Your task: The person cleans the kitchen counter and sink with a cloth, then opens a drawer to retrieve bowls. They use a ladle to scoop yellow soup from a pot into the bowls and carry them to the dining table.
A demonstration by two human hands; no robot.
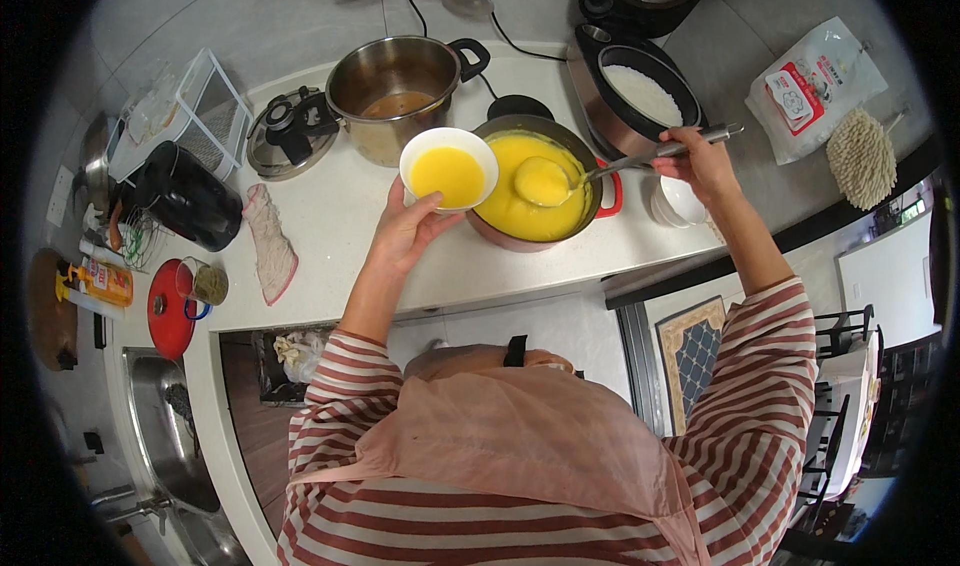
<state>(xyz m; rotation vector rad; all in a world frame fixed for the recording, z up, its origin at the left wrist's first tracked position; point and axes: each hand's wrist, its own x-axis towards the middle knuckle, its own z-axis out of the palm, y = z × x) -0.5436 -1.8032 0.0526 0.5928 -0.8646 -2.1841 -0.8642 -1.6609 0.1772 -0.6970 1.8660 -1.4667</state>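
Note:
My left hand (409, 224) holds a white bowl (484, 155) by its rim and side, with yellow porridge-like liquid in it. The bowl is just left of a round pot (504, 245) and overlaps its edge in my view. Thick yellow porridge (525, 221) fills much of the pot. My right hand (699, 167) grips the metal handle of a ladle (637, 159). The ladle's bowl lies over the porridge, full of the same yellow food. A red side handle (611, 194) of the pot shows under the ladle's handle.
Behind stands a steel pressure cooker (394, 78), its lid (289, 142) to the left. An open rice cooker (637, 93) holds white rice. Small white bowls (679, 202) sit right of the pot. A cloth (268, 243), red lid (169, 318) and black container (191, 198) lie left, above the sink (161, 416).

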